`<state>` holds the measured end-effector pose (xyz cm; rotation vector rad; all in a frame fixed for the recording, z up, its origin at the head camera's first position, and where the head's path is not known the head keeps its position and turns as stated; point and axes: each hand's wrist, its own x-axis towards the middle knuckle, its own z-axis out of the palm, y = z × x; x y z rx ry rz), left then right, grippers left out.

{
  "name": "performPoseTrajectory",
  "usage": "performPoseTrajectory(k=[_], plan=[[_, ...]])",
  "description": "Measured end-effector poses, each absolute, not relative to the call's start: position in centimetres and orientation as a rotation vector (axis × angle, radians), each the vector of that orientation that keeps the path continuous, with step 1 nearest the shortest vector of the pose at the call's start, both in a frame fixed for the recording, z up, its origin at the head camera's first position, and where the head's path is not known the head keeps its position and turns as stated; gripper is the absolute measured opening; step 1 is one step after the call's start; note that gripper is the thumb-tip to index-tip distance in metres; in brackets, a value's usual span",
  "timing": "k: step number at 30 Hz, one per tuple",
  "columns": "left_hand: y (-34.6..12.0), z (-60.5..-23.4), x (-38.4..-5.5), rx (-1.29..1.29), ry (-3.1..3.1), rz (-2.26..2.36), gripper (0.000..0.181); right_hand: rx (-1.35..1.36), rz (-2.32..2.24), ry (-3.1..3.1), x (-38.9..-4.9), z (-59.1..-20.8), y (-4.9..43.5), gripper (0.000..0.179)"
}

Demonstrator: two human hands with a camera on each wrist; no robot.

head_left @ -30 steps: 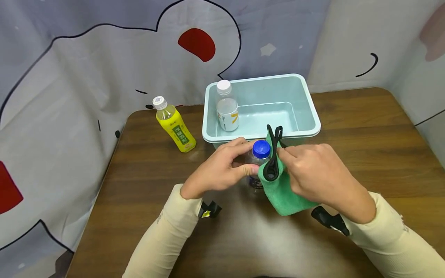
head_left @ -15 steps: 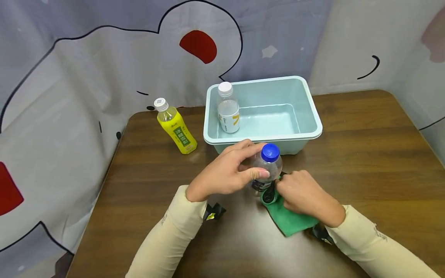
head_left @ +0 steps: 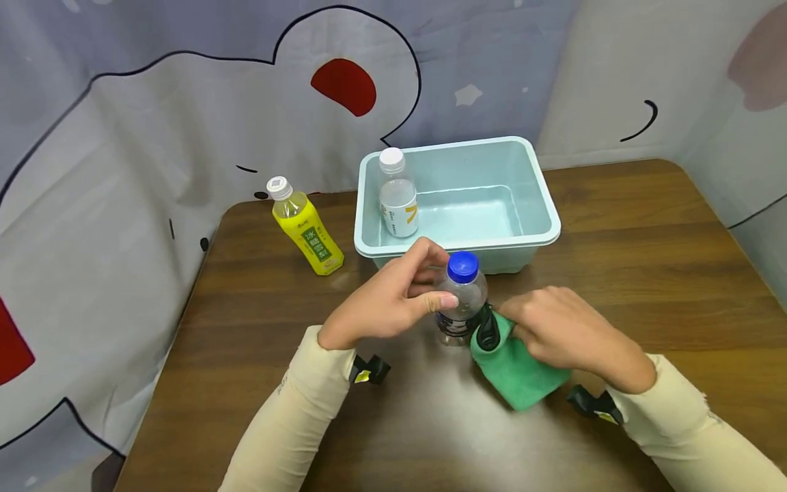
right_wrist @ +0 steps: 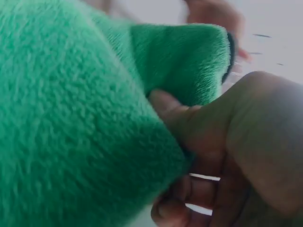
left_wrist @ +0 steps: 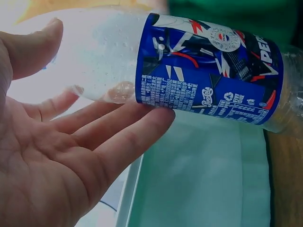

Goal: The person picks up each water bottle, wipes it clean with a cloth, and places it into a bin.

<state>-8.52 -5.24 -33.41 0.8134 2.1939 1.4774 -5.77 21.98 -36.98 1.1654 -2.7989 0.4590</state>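
Note:
My left hand (head_left: 384,301) holds a clear plastic bottle (head_left: 465,301) loosely from its left side, thumb in front and fingers behind. The bottle stands upright with a blue cap (head_left: 463,267). In the left wrist view its dark blue Pepsi label (left_wrist: 208,68) shows, with my fingertips along the label's edge. My right hand (head_left: 562,335) pinches a folded green cloth (head_left: 516,372) with a black edging strip, right beside the bottle's lower part. The right wrist view shows thumb and fingers gripping the cloth's fuzzy fabric (right_wrist: 71,118); part of those fingers is hidden by it.
Behind the hands sits a pale blue plastic basin (head_left: 458,242); a white-capped clear bottle (head_left: 398,195) stands inside at its left end. To the basin's left is a yellow-labelled drink bottle (head_left: 309,232) on the wooden table (head_left: 246,355). A patterned curtain (head_left: 154,137) hangs behind.
The right hand has brought the cloth down from the bottle's neck to beside its lower part. Held by the left hand, the bottle shifted slightly right, then back left.

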Motion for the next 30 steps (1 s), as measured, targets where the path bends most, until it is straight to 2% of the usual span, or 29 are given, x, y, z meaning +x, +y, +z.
performPoseTrajectory(k=[5, 10, 14, 20, 24, 30], plan=[[-5.9, -33.6, -8.6, 0.882, 2.18, 1.518, 0.034, 1.133, 0.668, -2.438, -6.1, -32.6, 23.1, 0.041], [-6.0, -33.4, -8.2, 0.918, 2.321, 1.397, 0.044, 1.109, 0.73, -2.314, -6.6, -30.2, 22.1, 0.042], [-5.6, -33.2, -7.6, 0.921, 2.4, 1.336, 0.054, 1.114, 0.73, -2.395, -6.9, -30.2, 21.2, 0.047], [-4.8, -33.4, -7.8, 0.986, 2.51, 1.316, 0.053, 1.105, 0.684, -2.546, -7.1, -30.4, 20.8, 0.047], [-4.5, -33.3, -7.8, 0.923, 2.494, 1.375, 0.05, 1.131, 0.615, -2.597, -7.2, -30.1, 20.9, 0.044], [-4.0, -33.4, -7.2, 0.924, 2.423, 1.497, 0.037, 1.141, 0.561, -2.705, -7.5, -30.1, 21.4, 0.057]])
